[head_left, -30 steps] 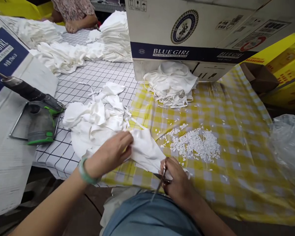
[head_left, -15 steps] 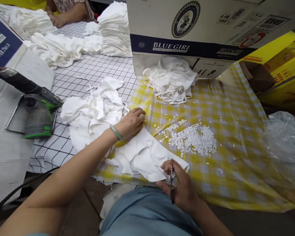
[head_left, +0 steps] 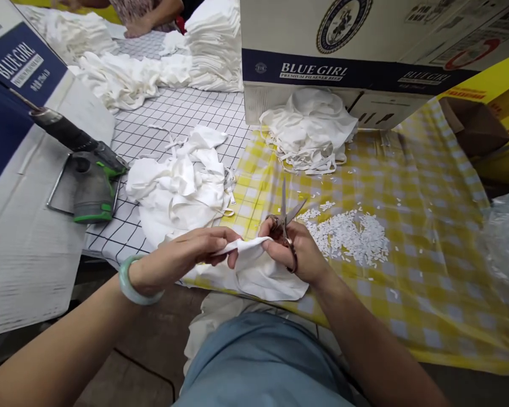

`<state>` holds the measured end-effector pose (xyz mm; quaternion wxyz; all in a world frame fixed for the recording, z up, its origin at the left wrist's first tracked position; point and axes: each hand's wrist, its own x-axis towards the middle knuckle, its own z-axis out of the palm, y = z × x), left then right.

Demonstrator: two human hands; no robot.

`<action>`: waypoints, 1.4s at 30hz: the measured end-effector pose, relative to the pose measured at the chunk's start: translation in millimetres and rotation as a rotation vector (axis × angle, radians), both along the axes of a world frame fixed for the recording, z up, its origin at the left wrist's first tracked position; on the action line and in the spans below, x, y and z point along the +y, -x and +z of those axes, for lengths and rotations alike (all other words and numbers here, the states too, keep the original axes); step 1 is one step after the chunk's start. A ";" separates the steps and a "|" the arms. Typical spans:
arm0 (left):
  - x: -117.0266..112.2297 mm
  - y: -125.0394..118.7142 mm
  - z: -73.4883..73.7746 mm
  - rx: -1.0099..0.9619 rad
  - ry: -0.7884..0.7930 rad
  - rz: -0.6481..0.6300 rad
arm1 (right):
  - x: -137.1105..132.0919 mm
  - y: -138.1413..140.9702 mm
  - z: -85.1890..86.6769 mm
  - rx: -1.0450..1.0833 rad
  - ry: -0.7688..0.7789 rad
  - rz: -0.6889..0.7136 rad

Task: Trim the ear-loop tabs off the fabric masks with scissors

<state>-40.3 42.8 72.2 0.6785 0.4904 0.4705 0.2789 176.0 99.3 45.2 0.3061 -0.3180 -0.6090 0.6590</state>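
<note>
1. The left hand [head_left: 186,257] has come back from the pile and now pinches the white cloth [head_left: 258,274], just beside the right hand [head_left: 299,257].
2. The scissors [head_left: 284,215], gripped in the right hand, have swung round. Their parted blades and long axis point away from the person.

Matt cloth, bright metal, glossy sheeting

The white piece [head_left: 258,274] and the heap [head_left: 178,192] are seen as soft, matt, creased cloth; the scissors [head_left: 285,217] are made of smooth metal, with bright blades. The yellow checked sheet [head_left: 415,282] is shown as glossy, wrinkled plastic. The box [head_left: 288,34] is formed of matt printed cardboard, the drill [head_left: 91,192] is cased in dull grey and green plastic, and the bangle [head_left: 127,282] is polished smooth.
</note>
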 end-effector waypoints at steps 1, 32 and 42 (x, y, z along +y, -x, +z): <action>-0.4 -0.5 -2.5 -0.080 0.071 -0.003 | 2.4 -1.5 3.5 0.009 -0.011 0.059; 1.0 -80.2 -33.5 -0.179 -0.376 0.472 | -15.5 -30.4 -15.0 -0.318 -0.164 -0.172; 13.4 -103.1 -27.4 -0.224 -0.316 0.428 | -45.2 0.7 -35.2 0.175 0.338 -0.298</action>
